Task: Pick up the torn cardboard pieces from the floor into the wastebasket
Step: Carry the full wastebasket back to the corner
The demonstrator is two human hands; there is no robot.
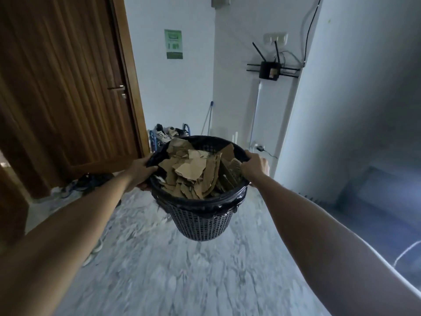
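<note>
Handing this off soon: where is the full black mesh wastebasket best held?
Hold the black mesh wastebasket by its rolled top rim, from both sides, as the left hand and right hand do now. The tapering wall offers no grip, and torn brown cardboard pieces fill it.

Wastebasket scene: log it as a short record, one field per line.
wastebasket: black mesh, lined with a black bag, held up above the floor
contents: torn cardboard pieces, filling it close to the rim
left hand: gripping the left rim
right hand: gripping the right rim
floor: grey marbled tile, no cardboard visible on it
door: brown wood, on the left
shoes: beyond the wastebasket, by the wall
</note>
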